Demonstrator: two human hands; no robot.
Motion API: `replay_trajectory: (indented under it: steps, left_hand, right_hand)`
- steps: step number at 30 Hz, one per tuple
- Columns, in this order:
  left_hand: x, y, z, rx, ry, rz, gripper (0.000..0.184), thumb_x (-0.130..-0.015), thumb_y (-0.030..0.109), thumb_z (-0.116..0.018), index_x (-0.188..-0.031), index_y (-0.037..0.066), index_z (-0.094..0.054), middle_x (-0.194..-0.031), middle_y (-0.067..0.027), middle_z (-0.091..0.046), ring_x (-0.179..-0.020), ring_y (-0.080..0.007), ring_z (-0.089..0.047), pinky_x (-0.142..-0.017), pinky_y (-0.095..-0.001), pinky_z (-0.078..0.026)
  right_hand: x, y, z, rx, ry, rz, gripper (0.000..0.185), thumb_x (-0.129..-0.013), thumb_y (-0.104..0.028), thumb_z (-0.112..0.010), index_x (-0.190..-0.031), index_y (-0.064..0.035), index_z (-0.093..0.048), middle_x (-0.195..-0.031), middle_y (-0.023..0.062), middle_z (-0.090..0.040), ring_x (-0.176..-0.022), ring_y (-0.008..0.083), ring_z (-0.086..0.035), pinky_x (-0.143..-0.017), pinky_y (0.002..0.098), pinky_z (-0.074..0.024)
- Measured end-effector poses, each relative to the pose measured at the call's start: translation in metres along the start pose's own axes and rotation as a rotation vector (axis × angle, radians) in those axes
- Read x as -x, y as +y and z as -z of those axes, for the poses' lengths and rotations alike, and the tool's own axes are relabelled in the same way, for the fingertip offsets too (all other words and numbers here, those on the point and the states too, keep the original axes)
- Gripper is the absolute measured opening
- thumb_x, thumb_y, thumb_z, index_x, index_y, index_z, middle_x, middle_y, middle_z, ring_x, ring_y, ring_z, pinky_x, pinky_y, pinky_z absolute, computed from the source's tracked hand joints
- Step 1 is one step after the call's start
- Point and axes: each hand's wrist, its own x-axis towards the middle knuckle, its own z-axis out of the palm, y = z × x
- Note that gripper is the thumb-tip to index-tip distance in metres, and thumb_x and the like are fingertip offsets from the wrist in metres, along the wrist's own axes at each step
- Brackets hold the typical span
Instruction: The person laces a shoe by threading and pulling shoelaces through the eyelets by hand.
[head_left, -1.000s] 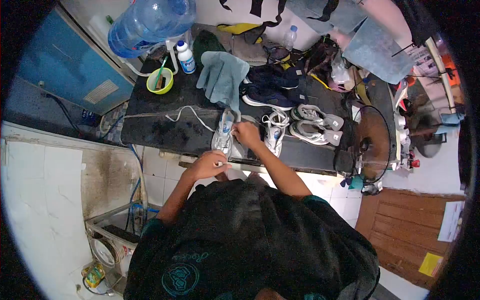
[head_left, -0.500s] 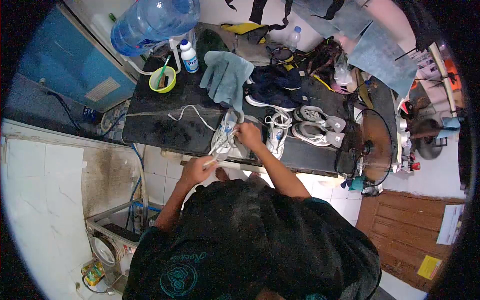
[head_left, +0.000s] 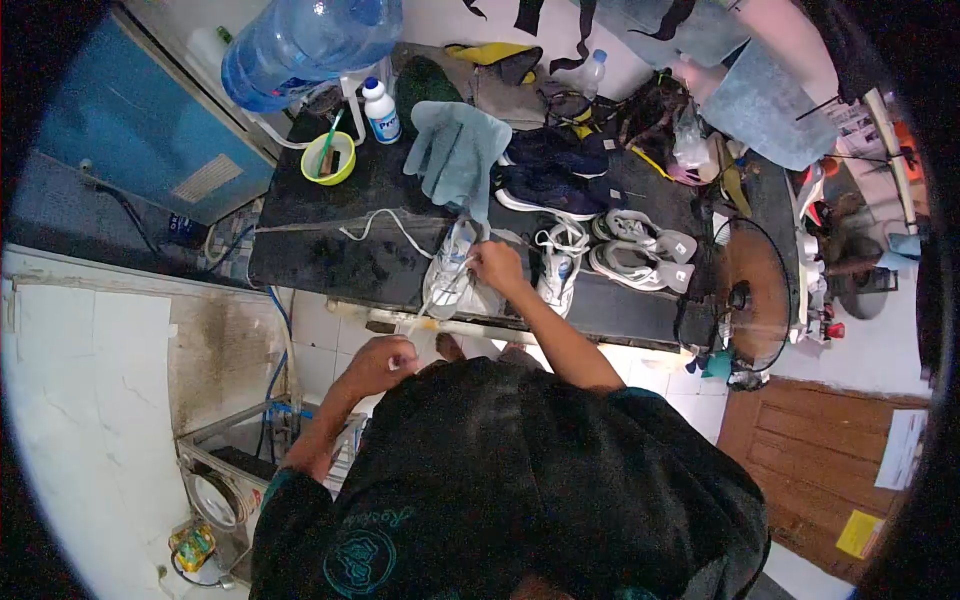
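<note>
A white and grey sneaker point(head_left: 448, 272) with a blue mark stands near the table's front edge. One end of its white shoelace point(head_left: 395, 222) lies loose on the table to the left. My left hand point(head_left: 380, 366) is closed on the lace's other part, drawn taut past the edge toward my body. With curled fingers, my right hand point(head_left: 497, 266) grips the sneaker at its lacing; the fingertips are partly hidden. Close on the right stands a matching sneaker point(head_left: 560, 265).
Behind lies a grey-blue cloth point(head_left: 455, 150). Dark blue shoes point(head_left: 555, 185) and grey shoes point(head_left: 640, 250) sit rightward, before a fan point(head_left: 745, 295). A yellow-green bowl point(head_left: 328, 160) with a brush, a white bottle point(head_left: 381, 112) and a large water jug point(head_left: 310, 50) stand at left.
My left hand has moved down and left, away from the sneaker, drawing the lace with it. My right hand stays at the sneaker.
</note>
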Motion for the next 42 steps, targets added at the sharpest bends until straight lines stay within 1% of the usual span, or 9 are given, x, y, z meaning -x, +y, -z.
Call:
replay_trajectory:
  steps: [2, 6, 7, 14, 21, 29, 36, 39, 42]
  left_hand:
    - [-0.002, -0.025, -0.021, -0.154, 0.238, 0.038, 0.023, -0.088, 0.027, -0.073, -0.092, 0.004, -0.069, -0.086, -0.0099, -0.065, -0.077, -0.0305, -0.062, -0.070, -0.0399, -0.050]
    - [-0.025, 0.038, -0.009, 0.329, -0.026, -0.282, 0.024, -0.093, 0.025, -0.068, -0.091, 0.001, -0.068, -0.086, -0.0118, -0.062, -0.080, -0.0316, -0.061, -0.074, -0.0398, -0.048]
    - [-0.021, 0.060, 0.002, 0.275, -0.080, -0.251, 0.014, -0.091, 0.010, -0.068, -0.086, -0.002, -0.064, -0.084, -0.0114, -0.062, -0.079, -0.0257, -0.061, -0.075, -0.0370, -0.047]
    - [-0.038, 0.086, 0.032, 0.205, -0.123, 0.010, 0.023, -0.093, 0.020, -0.066, -0.085, -0.001, -0.065, -0.079, -0.0118, -0.060, -0.076, -0.0230, -0.059, -0.071, -0.0364, -0.046]
    - [-0.022, 0.058, 0.030, 0.322, -0.317, -0.236, 0.023, -0.096, 0.013, -0.060, -0.076, 0.003, -0.065, -0.082, -0.0067, -0.062, -0.086, -0.0221, -0.061, -0.083, -0.0353, -0.046]
    - [-0.016, 0.036, 0.005, 0.013, -0.202, -0.430, 0.018, -0.076, 0.009, -0.068, -0.066, 0.003, -0.054, -0.079, -0.0083, -0.055, -0.084, -0.0279, -0.057, -0.085, -0.0407, -0.044]
    - [0.010, 0.000, 0.004, -0.094, -0.270, -0.173, 0.019, -0.087, 0.021, -0.067, -0.076, 0.005, -0.065, -0.085, -0.0101, -0.066, -0.090, -0.0300, -0.065, -0.092, -0.0461, -0.046]
    - [-0.031, 0.042, 0.021, -0.195, -0.290, 0.393, 0.032, -0.091, 0.040, -0.066, -0.091, 0.009, -0.073, -0.093, -0.0131, -0.072, -0.093, -0.0347, -0.068, -0.087, -0.0483, -0.051]
    - [-0.080, -0.008, -0.026, -0.241, 0.232, 0.255, 0.040, -0.089, 0.049, -0.066, -0.101, 0.012, -0.075, -0.086, -0.0150, -0.073, -0.082, -0.0388, -0.069, -0.073, -0.0484, -0.055]
  right_hand:
    - [0.002, 0.004, -0.005, -0.008, 0.018, 0.011, 0.022, -0.081, -0.027, -0.076, -0.100, -0.0157, -0.075, -0.090, 0.0179, -0.071, -0.089, 0.0369, -0.070, -0.079, 0.0486, -0.0555]
    - [-0.002, 0.004, -0.012, 0.045, 0.086, 0.041, 0.022, -0.080, -0.026, -0.077, -0.099, -0.0148, -0.076, -0.085, 0.0144, -0.073, -0.083, 0.0344, -0.072, -0.075, 0.0464, -0.0566]
    - [-0.004, 0.002, -0.011, 0.096, 0.079, 0.014, 0.022, -0.080, -0.026, -0.076, -0.099, -0.0147, -0.076, -0.085, 0.0144, -0.073, -0.083, 0.0344, -0.072, -0.075, 0.0466, -0.0565]
    - [0.001, 0.004, -0.003, -0.006, -0.018, 0.006, 0.020, -0.081, -0.026, -0.075, -0.098, -0.0143, -0.076, -0.088, 0.0145, -0.074, -0.087, 0.0363, -0.071, -0.077, 0.0488, -0.0558]
    - [-0.001, -0.005, -0.001, -0.033, 0.014, 0.063, 0.020, -0.081, -0.026, -0.076, -0.097, -0.0145, -0.076, -0.088, 0.0125, -0.074, -0.087, 0.0359, -0.071, -0.078, 0.0472, -0.0554]
    - [-0.009, -0.021, -0.008, 0.044, 0.010, 0.052, 0.019, -0.080, -0.025, -0.075, -0.096, -0.0154, -0.076, -0.090, 0.0138, -0.073, -0.088, 0.0365, -0.070, -0.078, 0.0489, -0.0551]
    - [-0.011, -0.017, -0.024, 0.024, 0.039, 0.083, 0.022, -0.080, -0.022, -0.075, -0.100, -0.0139, -0.075, -0.089, 0.0166, -0.073, -0.087, 0.0363, -0.071, -0.078, 0.0481, -0.0555]
    - [-0.008, -0.012, -0.020, -0.083, -0.014, 0.111, 0.023, -0.081, -0.020, -0.074, -0.103, -0.0143, -0.073, -0.090, 0.0172, -0.072, -0.087, 0.0356, -0.071, -0.078, 0.0471, -0.0554]
    - [-0.005, -0.013, -0.007, -0.153, -0.112, 0.115, 0.025, -0.082, -0.017, -0.072, -0.107, -0.0144, -0.072, -0.090, 0.0172, -0.072, -0.087, 0.0357, -0.071, -0.079, 0.0460, -0.0551]
